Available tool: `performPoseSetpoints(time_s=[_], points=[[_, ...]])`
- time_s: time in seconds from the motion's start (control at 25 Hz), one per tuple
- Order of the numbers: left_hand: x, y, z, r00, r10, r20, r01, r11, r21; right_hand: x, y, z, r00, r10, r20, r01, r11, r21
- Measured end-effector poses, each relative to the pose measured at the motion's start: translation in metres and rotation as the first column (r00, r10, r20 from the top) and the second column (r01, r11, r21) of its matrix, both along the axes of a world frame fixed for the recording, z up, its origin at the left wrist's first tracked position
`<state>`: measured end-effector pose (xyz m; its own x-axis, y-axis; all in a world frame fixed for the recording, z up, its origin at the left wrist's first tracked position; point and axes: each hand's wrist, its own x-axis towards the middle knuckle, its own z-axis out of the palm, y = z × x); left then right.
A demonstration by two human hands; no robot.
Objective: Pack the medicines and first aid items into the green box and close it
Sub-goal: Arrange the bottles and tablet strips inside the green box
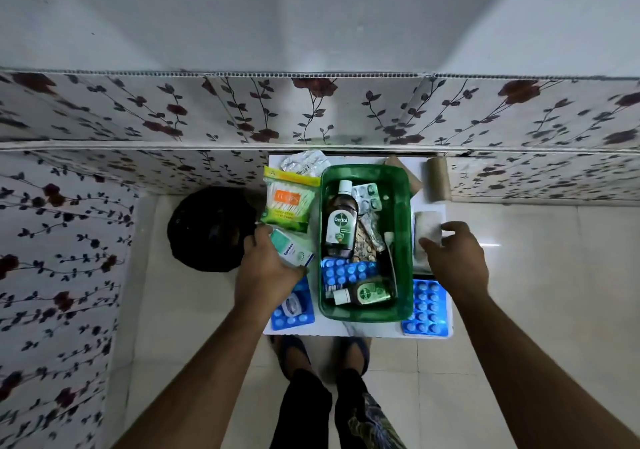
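The green box (pixel 403 206) stands open in the middle of a small white table (pixel 356 329). Inside lie a large Dettol bottle (pixel 341 223), a small Dettol bottle (pixel 365 293), a blue blister pack (pixel 346 270) and several other strips. My left hand (pixel 266 272) is left of the box, with thumb and fingers closed on a small teal-and-white medicine carton (pixel 291 251). My right hand (pixel 455 258) is right of the box, its thumb and index finger around the near end of a white gauze roll (pixel 428 227) lying on the table.
A cotton bud packet (pixel 289 203) and silver strips (pixel 304 164) lie at the table's far left. A brown bandage roll (pixel 438 178) sits at the far right. Blue blister packs lie at the near right (pixel 427 306) and near left (pixel 294 317). A black bag (pixel 207 227) sits on the floor.
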<state>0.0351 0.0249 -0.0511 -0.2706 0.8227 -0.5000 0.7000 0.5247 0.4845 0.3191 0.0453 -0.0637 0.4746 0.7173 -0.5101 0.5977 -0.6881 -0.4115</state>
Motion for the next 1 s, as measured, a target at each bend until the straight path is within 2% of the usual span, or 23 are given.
performPoseSetpoints(time_s=[0.2, 0.32, 0.4, 0.48, 0.64, 0.8, 1.0], points=[[-0.009, -0.003, 0.024, 0.994, -0.075, -0.085, 0.072, 0.997, -0.043, -0.005, 0.004, 0.002, 0.983, -0.157, -0.097, 0.16, 0.987, 0.029], [-0.015, -0.004, 0.067, 0.967, -0.199, -0.157, 0.21, 0.976, 0.058, -0.004, 0.001, 0.011, 0.964, -0.207, -0.166, 0.22, 0.973, 0.065], [0.001, 0.01, 0.098, 0.937, -0.326, -0.125, 0.344, 0.921, 0.181, -0.001, -0.002, 0.018, 0.947, -0.246, -0.207, 0.272, 0.956, 0.109], [0.026, 0.035, 0.112, 0.885, -0.461, -0.065, 0.464, 0.858, 0.222, 0.001, -0.004, 0.024, 0.93, -0.274, -0.246, 0.315, 0.938, 0.144], [0.078, 0.077, 0.078, 0.777, -0.629, 0.014, 0.624, 0.774, 0.106, 0.016, -0.005, 0.028, 0.903, -0.31, -0.299, 0.375, 0.906, 0.195], [0.102, 0.086, 0.03, 0.797, -0.595, 0.098, 0.593, 0.803, 0.051, 0.028, -0.007, 0.028, 0.895, -0.314, -0.316, 0.389, 0.898, 0.208], [0.111, 0.08, 0.011, 0.859, -0.491, 0.144, 0.477, 0.87, 0.12, 0.03, -0.006, 0.03, 0.896, -0.3, -0.327, 0.381, 0.899, 0.218]])
